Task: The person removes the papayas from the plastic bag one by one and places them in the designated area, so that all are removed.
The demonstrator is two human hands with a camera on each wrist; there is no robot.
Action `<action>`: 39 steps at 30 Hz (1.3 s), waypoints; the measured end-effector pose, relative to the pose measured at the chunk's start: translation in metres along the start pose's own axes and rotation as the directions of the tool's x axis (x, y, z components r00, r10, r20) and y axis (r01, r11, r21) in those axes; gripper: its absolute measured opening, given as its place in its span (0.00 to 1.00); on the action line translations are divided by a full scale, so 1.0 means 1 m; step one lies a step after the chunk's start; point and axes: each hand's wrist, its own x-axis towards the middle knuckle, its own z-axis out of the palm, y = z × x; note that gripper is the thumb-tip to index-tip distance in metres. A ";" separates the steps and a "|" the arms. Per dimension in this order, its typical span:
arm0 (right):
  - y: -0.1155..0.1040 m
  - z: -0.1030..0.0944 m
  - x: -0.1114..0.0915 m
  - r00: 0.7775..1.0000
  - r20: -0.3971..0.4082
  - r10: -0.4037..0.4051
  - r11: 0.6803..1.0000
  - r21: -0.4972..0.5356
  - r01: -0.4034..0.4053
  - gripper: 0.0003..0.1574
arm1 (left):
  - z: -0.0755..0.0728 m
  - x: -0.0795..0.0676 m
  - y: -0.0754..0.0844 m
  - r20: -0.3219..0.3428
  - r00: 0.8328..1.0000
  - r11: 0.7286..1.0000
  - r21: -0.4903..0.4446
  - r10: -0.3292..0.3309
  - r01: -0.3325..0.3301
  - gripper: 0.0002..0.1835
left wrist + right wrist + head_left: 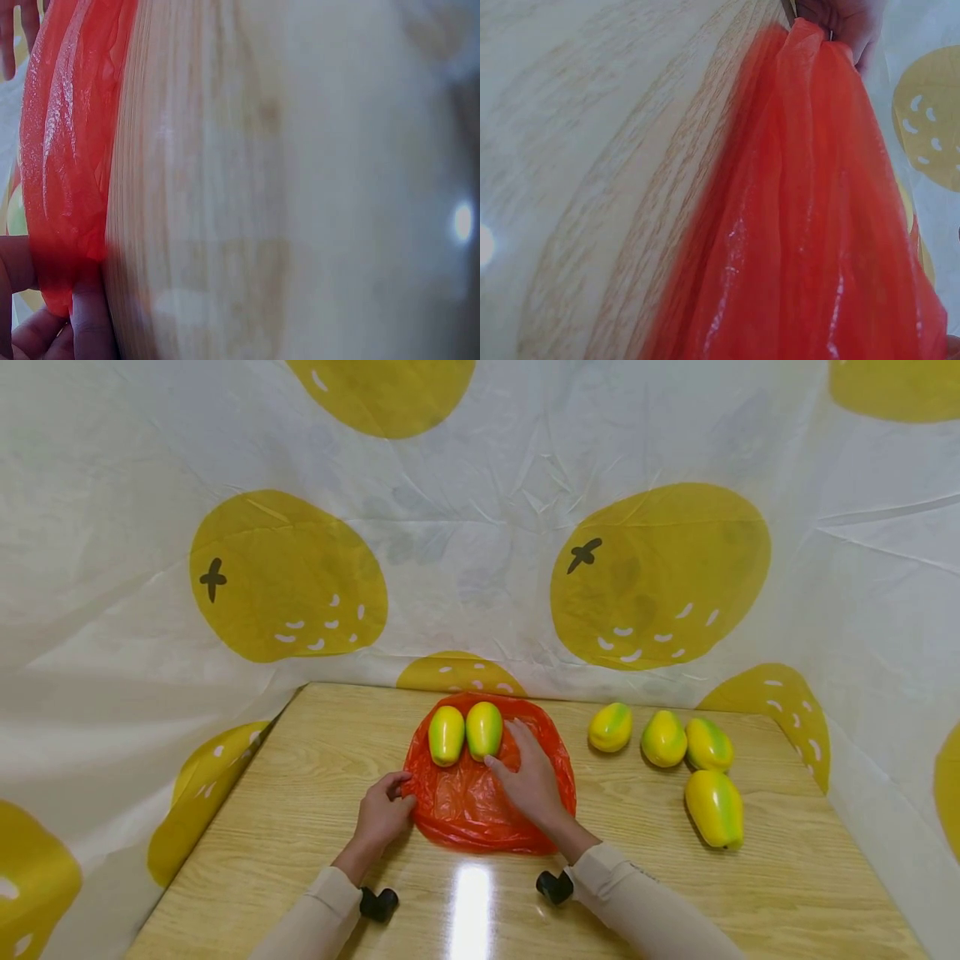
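Note:
A red plastic bag lies spread on the table, its rim rolled into a ring. Two yellow-green papayas, a left one and a right one, lie side by side on its far part. My left hand pinches the bag's left rim; in the left wrist view its fingers are on both sides of the red plastic. Over the bag, my right hand is spread beside the right papaya, thumb near its lower end. Whether it touches the fruit I cannot tell. The right wrist view shows mostly bag.
Several more papayas lie on the right of the wooden table: one alone, others grouped, the nearest lying lowest. A fruit-print cloth hangs behind and at both sides. Black devices sit at both wrists.

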 end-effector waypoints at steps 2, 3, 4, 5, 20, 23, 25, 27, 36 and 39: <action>0.001 0.001 0.001 1.000 0.004 -0.010 1.000 -0.003 0.010 0.44 | 0.000 0.001 -0.001 -0.001 1.000 1.000 0.001 0.000 0.000 0.23; 0.001 0.002 0.002 1.000 0.007 -0.015 1.000 -0.006 0.015 0.45 | 0.000 0.001 -0.001 -0.001 1.000 1.000 -0.001 -0.001 0.001 0.23; 0.001 0.002 0.002 1.000 0.007 -0.016 1.000 -0.008 0.016 0.45 | 0.001 0.001 -0.001 -0.001 1.000 1.000 -0.002 -0.002 0.002 0.23; 0.001 0.003 0.002 1.000 0.009 -0.016 1.000 -0.008 0.016 0.46 | 0.001 0.001 -0.001 -0.002 1.000 1.000 -0.004 -0.006 0.006 0.23; 0.000 0.010 0.013 0.998 0.060 -0.021 0.999 -0.028 0.023 0.51 | 0.000 0.001 0.000 0.007 1.000 0.999 -0.021 -0.027 0.027 0.23; -0.002 0.011 0.015 0.996 0.093 -0.009 0.999 -0.052 0.014 0.53 | 0.000 0.001 0.000 0.010 0.999 0.999 -0.020 -0.035 0.035 0.23; -0.002 0.011 0.017 0.994 0.111 0.002 0.998 -0.063 0.006 0.55 | 0.000 0.001 0.000 0.011 0.999 0.999 -0.018 -0.033 0.033 0.23; -0.002 0.012 0.018 0.992 0.124 0.012 0.997 -0.073 -0.002 0.56 | 0.000 0.001 -0.001 0.011 0.999 0.999 -0.017 -0.031 0.031 0.23; -0.002 0.015 0.025 0.987 0.148 0.056 0.995 -0.093 -0.043 0.58 | 0.000 0.002 -0.002 0.009 1.000 1.000 -0.021 -0.022 0.022 0.23; -0.002 0.015 0.030 0.988 0.147 0.055 0.994 -0.101 -0.041 0.58 | 0.000 0.003 -0.003 0.016 0.999 0.999 -0.025 -0.030 0.030 0.23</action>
